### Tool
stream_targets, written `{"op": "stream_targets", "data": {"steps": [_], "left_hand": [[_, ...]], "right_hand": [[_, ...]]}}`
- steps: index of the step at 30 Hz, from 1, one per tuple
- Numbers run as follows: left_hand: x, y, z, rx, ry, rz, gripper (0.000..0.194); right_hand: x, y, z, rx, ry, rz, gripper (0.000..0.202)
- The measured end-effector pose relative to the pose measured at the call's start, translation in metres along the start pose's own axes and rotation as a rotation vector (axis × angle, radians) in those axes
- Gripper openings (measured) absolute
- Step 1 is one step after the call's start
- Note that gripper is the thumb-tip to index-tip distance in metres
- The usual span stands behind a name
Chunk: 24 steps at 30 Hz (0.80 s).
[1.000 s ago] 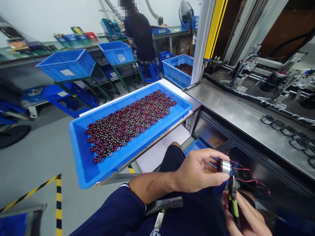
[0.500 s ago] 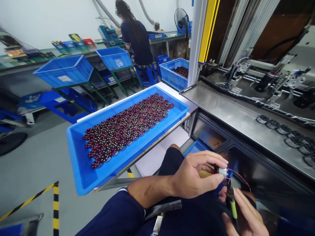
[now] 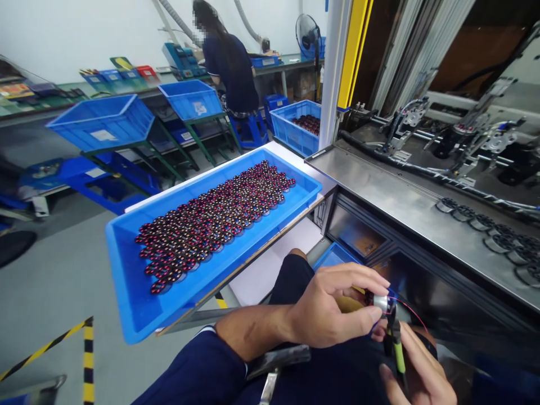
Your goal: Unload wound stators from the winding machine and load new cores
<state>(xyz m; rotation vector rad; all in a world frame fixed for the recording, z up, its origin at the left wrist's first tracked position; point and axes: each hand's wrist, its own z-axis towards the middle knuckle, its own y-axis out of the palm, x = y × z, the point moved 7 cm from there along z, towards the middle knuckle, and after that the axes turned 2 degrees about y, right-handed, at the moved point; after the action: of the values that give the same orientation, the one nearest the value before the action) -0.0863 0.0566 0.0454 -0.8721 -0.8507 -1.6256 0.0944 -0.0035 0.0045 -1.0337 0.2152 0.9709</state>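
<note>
My left hand (image 3: 333, 306) pinches a small motor stator (image 3: 380, 304) with a silvery side between thumb and fingers, above my lap. Thin red and blue wires stick out from its right side, and one red wire (image 3: 415, 315) curves away to the right. My right hand (image 3: 422, 360) is closed around wire cutters (image 3: 396, 343) with a green-yellow handle. Their dark jaws point up and lie close to the wires beside the stator. Whether the jaws touch a wire I cannot make out. The fingertips behind the cutters are partly hidden.
At the left, a blue tray (image 3: 116, 270) on a stand holds many wound stators (image 3: 215, 219). A metal machine ledge (image 3: 379, 180) on the right bears several silver-and-black rotor-like parts (image 3: 481, 221). Blue bins (image 3: 103, 121) and a seated co-worker (image 3: 232, 67) are farther back.
The stator has tilted slightly in my left hand, and the cutters have shifted a little against the wires. The whole scene slides slightly left as my head turns.
</note>
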Motion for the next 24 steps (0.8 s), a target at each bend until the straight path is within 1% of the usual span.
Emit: {"op": "stream_targets", "data": {"steps": [4, 9, 12, 14, 16, 18, 20, 21, 24], "left_hand": [[0.002, 0.002, -0.001, -0.023, 0.012, -0.012, 0.023], [0.004, 0.005, -0.001, -0.064, 0.029, 0.022, 0.021], [0.003, 0.003, -0.001, -0.068, 0.053, 0.047, 0.020], [0.003, 0.001, 0.000, -0.083, 0.118, 0.071, 0.017], [0.006, 0.000, 0.000, -0.115, 0.232, 0.097, 0.022], [0.009, -0.001, 0.000, -0.144, 0.349, 0.137, 0.039], [0.011, -0.001, -0.001, -0.151, 0.429, 0.196, 0.057], [0.011, -0.001, -0.002, -0.158, 0.456, 0.226, 0.061], [0.015, 0.002, -0.005, -0.192, 0.509, 0.294, 0.056]], "right_hand": [[-0.003, -0.002, 0.004, 0.043, 0.018, -0.014, 0.044], [-0.003, -0.005, 0.004, 0.061, 0.027, 0.009, 0.036], [0.003, -0.002, 0.003, 0.013, 0.082, 0.060, 0.040], [0.013, 0.003, 0.000, -0.033, 0.148, 0.124, 0.049], [0.024, 0.006, -0.006, -0.066, 0.210, 0.194, 0.057], [0.036, 0.008, -0.015, -0.098, 0.267, 0.250, 0.060], [0.047, 0.007, -0.026, -0.135, 0.317, 0.297, 0.061], [0.053, 0.006, -0.031, -0.152, 0.348, 0.318, 0.061], [0.061, -0.002, -0.047, -0.175, 0.434, 0.362, 0.059]]}}
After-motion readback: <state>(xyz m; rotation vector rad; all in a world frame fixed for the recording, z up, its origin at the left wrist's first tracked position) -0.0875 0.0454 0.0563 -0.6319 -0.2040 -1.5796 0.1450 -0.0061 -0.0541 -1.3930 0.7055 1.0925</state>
